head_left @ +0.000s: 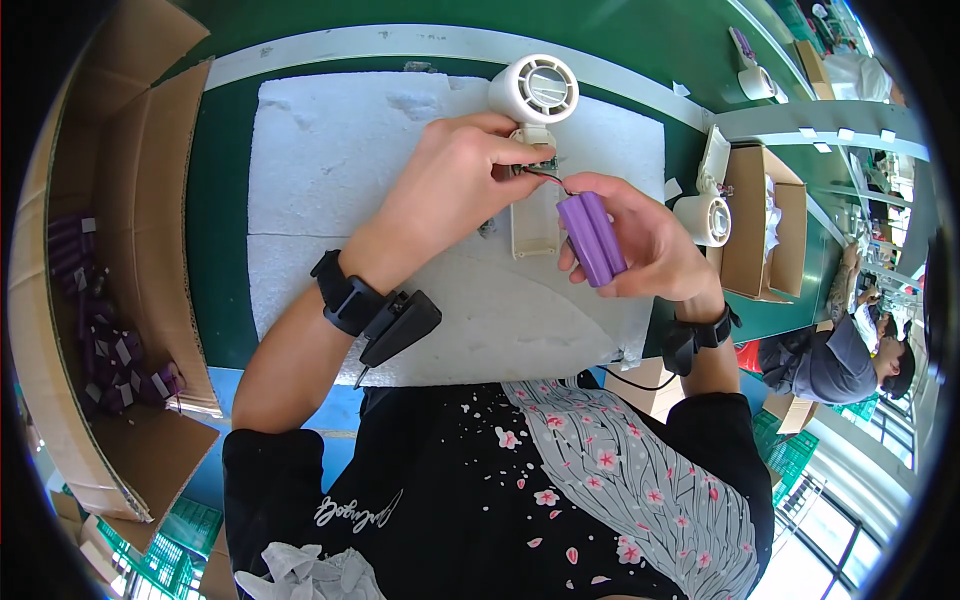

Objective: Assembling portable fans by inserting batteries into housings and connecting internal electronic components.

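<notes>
- We're pinching the wires (545,176) with our left hand (450,175), right by the small circuit board (541,163); the fingertips are hiding the exact contact.
- We're cupping the purple battery pack (592,240) in our right hand (650,240), fingers curling around it, wires running across toward the left fingertips.
- The little fan (535,90) is lying just beyond our left fingertips, its open handle (535,243) showing between both hands, on the foam sheet (340,165).
- Looks to us like we're handling the wiring, with the pack sitting outside the handle.
- Next move is probably calling for a steady left pinch and slack wires, no tugging from the right.
</notes>
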`<control>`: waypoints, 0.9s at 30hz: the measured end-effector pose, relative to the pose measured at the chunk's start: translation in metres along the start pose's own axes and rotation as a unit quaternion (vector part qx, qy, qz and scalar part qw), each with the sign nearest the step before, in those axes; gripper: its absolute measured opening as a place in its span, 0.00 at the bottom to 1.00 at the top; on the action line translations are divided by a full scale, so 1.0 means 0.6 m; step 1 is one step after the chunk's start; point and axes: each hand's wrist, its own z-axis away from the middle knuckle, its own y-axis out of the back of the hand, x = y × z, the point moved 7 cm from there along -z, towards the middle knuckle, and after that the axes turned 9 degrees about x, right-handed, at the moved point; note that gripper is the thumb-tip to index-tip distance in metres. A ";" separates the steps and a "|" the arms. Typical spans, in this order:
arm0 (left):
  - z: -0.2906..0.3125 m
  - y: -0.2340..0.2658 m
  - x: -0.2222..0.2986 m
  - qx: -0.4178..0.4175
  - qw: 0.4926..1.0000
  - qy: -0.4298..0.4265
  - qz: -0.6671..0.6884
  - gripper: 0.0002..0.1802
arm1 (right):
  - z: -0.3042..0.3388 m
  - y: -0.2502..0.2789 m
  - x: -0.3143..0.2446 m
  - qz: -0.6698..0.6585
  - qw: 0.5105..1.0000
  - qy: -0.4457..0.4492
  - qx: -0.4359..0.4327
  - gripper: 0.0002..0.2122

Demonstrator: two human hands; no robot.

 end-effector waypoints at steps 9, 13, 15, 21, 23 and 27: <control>-0.001 0.005 0.006 -0.018 1.000 -0.013 -0.015 0.15 | -0.014 0.009 -0.020 0.259 0.953 0.136 0.083 0.38; -0.002 0.008 0.003 -0.036 0.999 -0.002 0.007 0.15 | -0.021 -0.001 -0.017 0.302 0.935 0.154 0.107 0.35; -0.004 0.007 0.000 -0.064 0.998 0.010 0.011 0.14 | -0.023 -0.005 -0.014 0.316 0.927 0.161 0.118 0.34; -0.001 0.011 0.001 -0.032 0.998 -0.042 0.047 0.13 | -0.022 -0.019 -0.013 0.439 0.858 0.221 0.148 0.32; 0.001 0.009 -0.001 -0.039 0.998 -0.048 0.032 0.13 | -0.020 -0.028 -0.013 0.463 0.840 0.238 0.154 0.31; -0.004 0.010 0.001 -0.054 0.997 -0.024 0.047 0.13 | -0.010 -0.038 -0.025 0.468 0.818 0.279 0.186 0.29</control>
